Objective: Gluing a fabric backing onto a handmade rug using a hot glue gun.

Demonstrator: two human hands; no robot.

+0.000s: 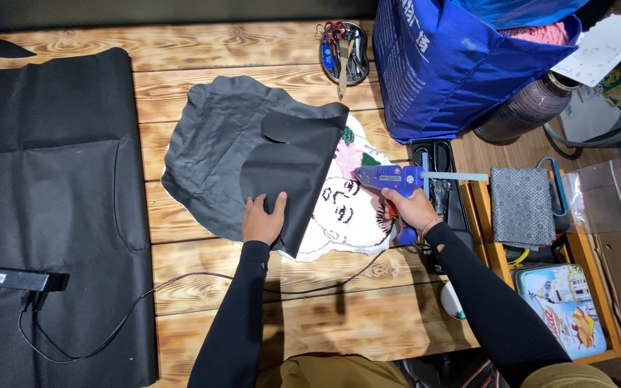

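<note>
Backing cloth folded back off a tufted rug, glue gun poised at its edge.

Your left hand (263,219) lies flat, fingers spread, on the black backing fabric (253,144), pinning its folded flap over the tufted rug (346,215) near the middle of the table (267,50). That fabric looks thin, limp and creased, so it should slide and wrinkle easily; hold it by the folded edge with a flat palm. Your right hand (412,208) is wrapped tight around the grip of the blue glue gun (389,178), nozzle pointing left at the rug's exposed right side. The gun seems light and rigid, its tip likely hot; keep to the handle. The rug itself looks soft and floppy.
</note>
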